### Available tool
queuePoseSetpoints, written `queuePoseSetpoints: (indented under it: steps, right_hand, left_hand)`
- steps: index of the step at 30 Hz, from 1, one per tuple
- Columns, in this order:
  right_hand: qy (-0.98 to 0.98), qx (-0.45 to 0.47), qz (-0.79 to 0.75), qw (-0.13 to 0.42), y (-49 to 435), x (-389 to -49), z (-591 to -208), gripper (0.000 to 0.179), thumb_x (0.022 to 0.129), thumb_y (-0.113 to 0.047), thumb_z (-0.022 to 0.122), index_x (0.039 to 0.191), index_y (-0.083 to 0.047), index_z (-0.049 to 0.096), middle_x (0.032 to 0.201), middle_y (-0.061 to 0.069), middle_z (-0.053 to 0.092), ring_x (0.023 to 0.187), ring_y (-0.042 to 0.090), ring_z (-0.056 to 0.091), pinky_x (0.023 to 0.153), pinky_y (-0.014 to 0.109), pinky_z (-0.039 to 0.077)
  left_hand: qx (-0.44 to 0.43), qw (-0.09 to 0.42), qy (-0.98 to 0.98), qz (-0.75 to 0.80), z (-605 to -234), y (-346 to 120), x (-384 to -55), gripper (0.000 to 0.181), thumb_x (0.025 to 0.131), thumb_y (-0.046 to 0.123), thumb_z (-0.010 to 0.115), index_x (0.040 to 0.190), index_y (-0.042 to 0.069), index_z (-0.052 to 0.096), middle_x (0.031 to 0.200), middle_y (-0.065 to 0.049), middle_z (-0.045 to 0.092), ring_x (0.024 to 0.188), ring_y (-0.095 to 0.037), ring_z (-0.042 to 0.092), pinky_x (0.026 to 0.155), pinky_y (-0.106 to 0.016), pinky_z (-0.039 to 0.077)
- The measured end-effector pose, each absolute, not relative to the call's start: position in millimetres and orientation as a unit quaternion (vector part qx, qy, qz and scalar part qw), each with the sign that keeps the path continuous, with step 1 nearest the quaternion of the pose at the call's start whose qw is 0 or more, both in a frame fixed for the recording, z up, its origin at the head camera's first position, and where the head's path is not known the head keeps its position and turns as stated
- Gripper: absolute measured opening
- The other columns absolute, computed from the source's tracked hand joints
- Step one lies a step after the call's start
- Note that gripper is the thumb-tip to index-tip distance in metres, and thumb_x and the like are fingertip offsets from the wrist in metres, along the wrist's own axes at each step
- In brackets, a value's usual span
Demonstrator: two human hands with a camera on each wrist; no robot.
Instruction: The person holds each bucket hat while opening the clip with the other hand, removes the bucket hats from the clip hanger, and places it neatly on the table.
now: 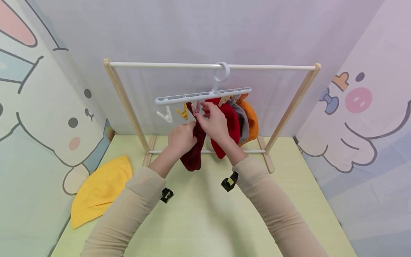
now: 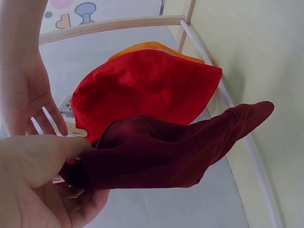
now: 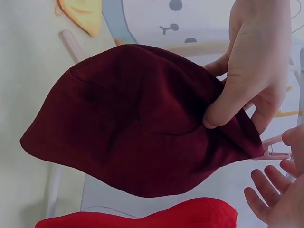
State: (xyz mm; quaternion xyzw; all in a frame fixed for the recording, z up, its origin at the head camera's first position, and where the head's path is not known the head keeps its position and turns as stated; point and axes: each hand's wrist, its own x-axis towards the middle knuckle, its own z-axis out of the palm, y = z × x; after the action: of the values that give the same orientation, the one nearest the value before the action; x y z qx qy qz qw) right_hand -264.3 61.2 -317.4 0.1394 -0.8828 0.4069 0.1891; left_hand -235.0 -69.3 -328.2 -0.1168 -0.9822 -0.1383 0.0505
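A maroon hat (image 1: pixel 192 159) hangs under the pale hanger (image 1: pixel 202 95), its upper edge at a pink clip (image 1: pixel 196 108). My left hand (image 1: pixel 182 137) pinches the hat's cloth near that edge, thumb on one face and fingers on the other, as the right wrist view shows. Close beside the clip is my right hand (image 1: pixel 214 123), its thumb near the clip's handles and its fingers spread loosely. Just right of the maroon hat hangs a red hat (image 2: pixel 147 90), with a beige clip (image 2: pixel 76 130) at its top.
Grey (image 1: pixel 243 123) and orange hats (image 1: pixel 252 119) hang further right. A white clip (image 1: pixel 165 115) and a yellow clip (image 1: pixel 183 111) dangle at the hanger's left. The hanger hooks over the rack's white rail (image 1: pixel 160 65). A yellow hat (image 1: pixel 102 189) lies on the table's left side.
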Motion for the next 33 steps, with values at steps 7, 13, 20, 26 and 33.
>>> queuePoseSetpoints:
  steps: [7, 13, 20, 26, 33]
  right_hand:
    - [-0.880, 0.130, 0.411, 0.201, 54.9, -265.1, -314.8, 0.035, 0.086, -0.032, 0.061, 0.114, -0.011, 0.055, 0.108, 0.005, 0.063, 0.088, 0.015, 0.066, 0.080, 0.029, 0.051]
    - [-0.877, 0.121, 0.417, 0.206, 50.0, -265.4, -312.6, 0.032, 0.087, -0.037, 0.059, 0.107, -0.013, 0.055, 0.103, 0.000, 0.064, 0.086, 0.011, 0.065, 0.077, 0.028, 0.051]
    - [-0.872, 0.121, 0.422, 0.215, 46.6, -265.9, -313.3, 0.031, 0.086, -0.034, 0.061, 0.107, -0.013, 0.056, 0.099, 0.000, 0.067, 0.080, 0.011, 0.065, 0.070, 0.027, 0.051]
    - [-0.877, 0.107, 0.410, 0.228, 44.4, -266.5, -314.6, 0.026, 0.085, -0.035, 0.062, 0.098, -0.013, 0.055, 0.092, -0.002, 0.067, 0.074, 0.008, 0.062, 0.063, 0.026, 0.048]
    - [-0.879, 0.100, 0.398, 0.244, 41.9, -265.8, -313.6, 0.024, 0.085, -0.036, 0.061, 0.092, -0.013, 0.054, 0.084, -0.003, 0.066, 0.065, 0.009, 0.057, 0.057, 0.026, 0.044]
  left_hand:
    - [-0.115, 0.056, -0.981, -0.144, -331.2, -66.5, -232.5, 0.032, 0.080, 0.020, 0.062, 0.110, 0.010, 0.055, 0.086, -0.011, 0.063, 0.069, -0.030, 0.059, 0.054, -0.040, 0.047]
    - [-0.117, 0.057, -0.981, -0.144, -333.1, -63.5, -228.4, 0.034, 0.081, 0.024, 0.063, 0.110, 0.009, 0.055, 0.078, -0.010, 0.062, 0.064, -0.028, 0.059, 0.050, -0.038, 0.046]
    - [-0.110, 0.037, -0.979, -0.167, -330.6, -59.6, -221.8, 0.039, 0.081, 0.025, 0.064, 0.114, 0.007, 0.053, 0.084, -0.012, 0.063, 0.070, -0.030, 0.060, 0.055, -0.040, 0.048]
    - [-0.116, 0.037, -0.977, -0.176, -330.7, -58.8, -220.0, 0.039, 0.081, 0.023, 0.063, 0.116, 0.009, 0.053, 0.085, -0.012, 0.063, 0.071, -0.030, 0.061, 0.055, -0.040, 0.048]
    - [-0.122, 0.035, -0.976, -0.177, -332.9, -61.3, -222.4, 0.041, 0.082, 0.021, 0.062, 0.120, 0.011, 0.052, 0.078, -0.011, 0.061, 0.062, -0.027, 0.058, 0.047, -0.036, 0.043]
